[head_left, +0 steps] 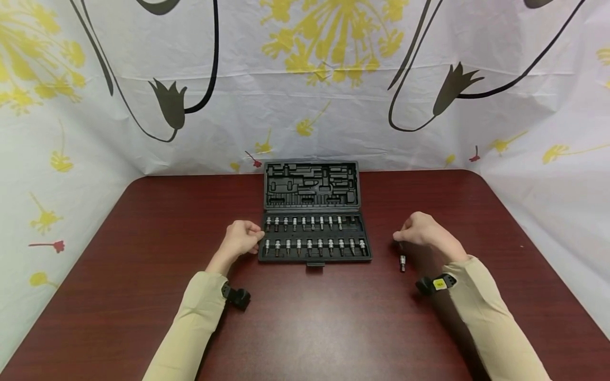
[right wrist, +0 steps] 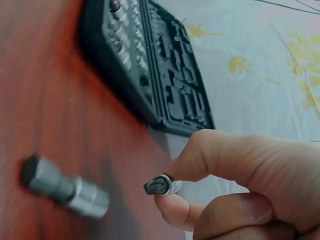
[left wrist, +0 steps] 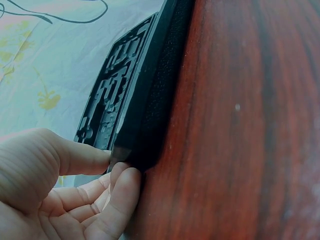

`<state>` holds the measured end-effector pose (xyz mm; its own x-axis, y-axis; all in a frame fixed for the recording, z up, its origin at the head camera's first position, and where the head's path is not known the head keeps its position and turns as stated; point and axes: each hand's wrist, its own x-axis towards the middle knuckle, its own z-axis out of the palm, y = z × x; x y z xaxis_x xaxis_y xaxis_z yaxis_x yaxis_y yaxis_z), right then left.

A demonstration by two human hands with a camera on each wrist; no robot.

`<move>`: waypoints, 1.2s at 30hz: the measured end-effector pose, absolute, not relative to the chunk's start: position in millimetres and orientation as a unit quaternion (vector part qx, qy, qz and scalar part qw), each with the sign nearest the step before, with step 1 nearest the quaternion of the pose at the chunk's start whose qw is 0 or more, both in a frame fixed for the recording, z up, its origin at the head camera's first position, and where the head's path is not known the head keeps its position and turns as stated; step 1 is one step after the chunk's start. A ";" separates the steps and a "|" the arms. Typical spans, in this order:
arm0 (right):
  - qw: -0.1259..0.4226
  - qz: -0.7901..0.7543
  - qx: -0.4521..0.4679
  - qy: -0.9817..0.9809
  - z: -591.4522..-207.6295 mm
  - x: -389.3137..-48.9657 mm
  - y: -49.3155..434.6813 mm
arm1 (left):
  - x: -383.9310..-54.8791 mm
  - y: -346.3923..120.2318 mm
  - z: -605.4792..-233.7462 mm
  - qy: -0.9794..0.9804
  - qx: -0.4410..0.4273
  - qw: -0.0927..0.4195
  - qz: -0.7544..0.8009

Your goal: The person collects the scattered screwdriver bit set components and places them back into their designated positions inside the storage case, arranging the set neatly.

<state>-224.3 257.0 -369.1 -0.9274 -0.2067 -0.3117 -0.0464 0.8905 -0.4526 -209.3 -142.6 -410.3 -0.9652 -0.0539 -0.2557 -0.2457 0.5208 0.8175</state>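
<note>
A black bit socket case [head_left: 314, 236] lies unfolded on the table, two rows of silver bit sockets in its near half. My left hand [head_left: 242, 237] pinches the case's left edge; in the left wrist view, thumb and fingertips [left wrist: 125, 187] meet at its corner. To the right of the case, my right hand [head_left: 425, 233] is held over the table. Its thumb and forefinger pinch a bit socket [right wrist: 161, 185] with a cross-shaped tip. Another bit socket [head_left: 402, 263] lies on the table just below that hand. In the top row, the right end shows dark slots without silver sockets.
The case's lid [head_left: 312, 184] lies toward the back, its moulded recesses showing. A dark red wooden table [head_left: 305, 328] extends around the case. Behind it hangs a white sheet [head_left: 229, 143] with printed flowers. Each wrist wears a small black camera.
</note>
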 end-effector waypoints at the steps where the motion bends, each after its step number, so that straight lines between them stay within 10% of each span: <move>1: 0.180 -0.228 -0.065 0.955 -368.4 -226.2 254.4 | -209.1 -142.7 -410.4 0.866 -0.087 0.099 0.483; 36: 0.193 -0.267 -0.058 0.942 -366.1 -256.6 195.0 | -209.3 -144.3 -412.2 0.866 -0.081 0.098 0.484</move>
